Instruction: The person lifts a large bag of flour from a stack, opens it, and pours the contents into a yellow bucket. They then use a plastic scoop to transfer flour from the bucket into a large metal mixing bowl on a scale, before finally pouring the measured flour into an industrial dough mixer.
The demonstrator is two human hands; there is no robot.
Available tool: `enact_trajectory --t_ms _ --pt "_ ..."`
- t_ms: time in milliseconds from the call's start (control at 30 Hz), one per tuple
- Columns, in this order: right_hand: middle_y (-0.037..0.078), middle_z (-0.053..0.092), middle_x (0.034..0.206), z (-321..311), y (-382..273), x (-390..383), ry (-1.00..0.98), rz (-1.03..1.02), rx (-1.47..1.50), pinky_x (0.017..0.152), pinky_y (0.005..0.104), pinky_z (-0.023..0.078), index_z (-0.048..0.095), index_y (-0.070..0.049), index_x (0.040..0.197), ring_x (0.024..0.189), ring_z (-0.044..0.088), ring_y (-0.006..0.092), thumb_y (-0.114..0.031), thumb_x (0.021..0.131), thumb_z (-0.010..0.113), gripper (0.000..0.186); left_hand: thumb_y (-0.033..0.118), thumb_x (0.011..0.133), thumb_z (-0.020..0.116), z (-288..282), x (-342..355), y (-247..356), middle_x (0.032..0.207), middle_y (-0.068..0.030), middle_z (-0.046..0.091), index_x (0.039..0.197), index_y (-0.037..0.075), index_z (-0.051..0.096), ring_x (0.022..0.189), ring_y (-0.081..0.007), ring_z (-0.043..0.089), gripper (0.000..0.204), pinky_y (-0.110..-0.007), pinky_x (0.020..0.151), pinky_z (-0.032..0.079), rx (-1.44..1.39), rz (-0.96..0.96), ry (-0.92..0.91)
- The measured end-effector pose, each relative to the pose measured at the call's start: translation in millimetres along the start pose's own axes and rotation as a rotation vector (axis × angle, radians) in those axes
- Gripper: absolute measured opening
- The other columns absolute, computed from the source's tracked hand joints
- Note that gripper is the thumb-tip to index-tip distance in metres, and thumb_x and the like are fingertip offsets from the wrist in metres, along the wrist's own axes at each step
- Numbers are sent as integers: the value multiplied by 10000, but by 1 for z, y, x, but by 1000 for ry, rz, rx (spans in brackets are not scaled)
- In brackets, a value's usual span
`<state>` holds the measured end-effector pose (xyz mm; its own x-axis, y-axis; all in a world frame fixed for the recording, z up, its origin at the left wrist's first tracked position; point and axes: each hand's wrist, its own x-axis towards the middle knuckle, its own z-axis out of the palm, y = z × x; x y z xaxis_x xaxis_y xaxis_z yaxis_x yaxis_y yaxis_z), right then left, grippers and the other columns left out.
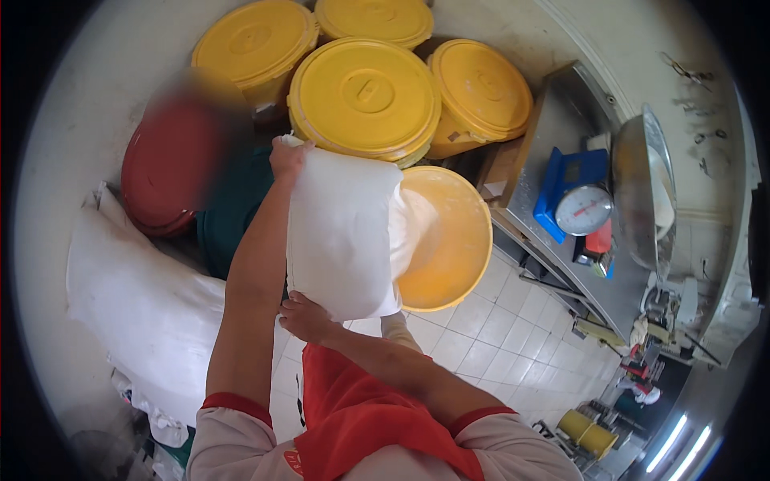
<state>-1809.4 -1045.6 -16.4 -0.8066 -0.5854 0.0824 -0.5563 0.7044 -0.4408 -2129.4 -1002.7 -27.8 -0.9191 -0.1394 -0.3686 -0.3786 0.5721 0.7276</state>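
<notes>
The fingers of the left hand (288,161) grasp the far left corner of the white sack (340,228), those of the right hand (308,317) its near left corner, so it lies right of both, mouth toward the yellow bucket (449,272).

My left hand (289,158) and my right hand (309,318) are making two, and these two are holding one white sack (341,232). At the left I am seeing at least one more big white sack (144,264); how many exactly, I am not managing to tell. Four closed yellow bins (365,100) are standing before me, and one open yellow bin (445,272) is standing near them, so they are making five. One red bin (164,168) and one dark green bin (228,216) are standing there also. On the right side I am counting one metal table (577,112), one blue scale (573,170) and one large metal bowl (636,188). Two light tubes (667,443) are glowing.
</notes>
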Motion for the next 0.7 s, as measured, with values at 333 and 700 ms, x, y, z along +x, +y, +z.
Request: enact_trajectory --t_ms 333,700 --pt "-12 510 635 -165 44 -156 881 1099 1125 518 280 406 509 -74 649 548 477 125 88 666 545 167 281 640 808 21 -27 -12 1015 -233 640 1089 -55 525 943 -361 632 629 -410 826 491 -237 80 3" --pt "-17 478 615 -201 -5 -226 924 933 898 526 236 346 481 -31 638 591 418 63 110 645 519 146 4 656 583 -12 -295 10 768 -35 465 828 15 485 681 -120 469 198 -292 615 415 -622 144 -390"
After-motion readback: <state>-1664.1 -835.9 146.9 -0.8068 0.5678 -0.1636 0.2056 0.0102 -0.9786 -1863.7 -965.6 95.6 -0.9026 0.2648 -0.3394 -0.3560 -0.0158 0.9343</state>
